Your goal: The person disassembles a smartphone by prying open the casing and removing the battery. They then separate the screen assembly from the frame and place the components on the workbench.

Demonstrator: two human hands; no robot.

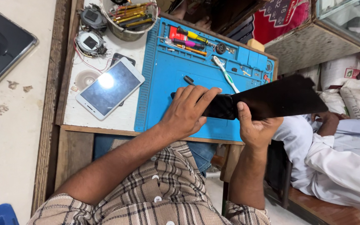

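My left hand (187, 111) presses its fingers down on a black phone (219, 107) that lies on a blue work mat (163, 79). My right hand (253, 128) grips the phone's right end, thumb on top, together with a wide dark glossy sheet (282, 98). The sheet fans out to the right past the table edge. How the sheet joins the phone is hidden under my fingers.
A white phone (109, 88) lies screen up left of the mat. A dark phone (1, 46) rests on the far-left counter. A tin of screwdrivers (131, 18), loose tools (188, 41) and a toothbrush (226, 73) sit near the mat's top. Another person in white clothes (334, 158) sits at right.
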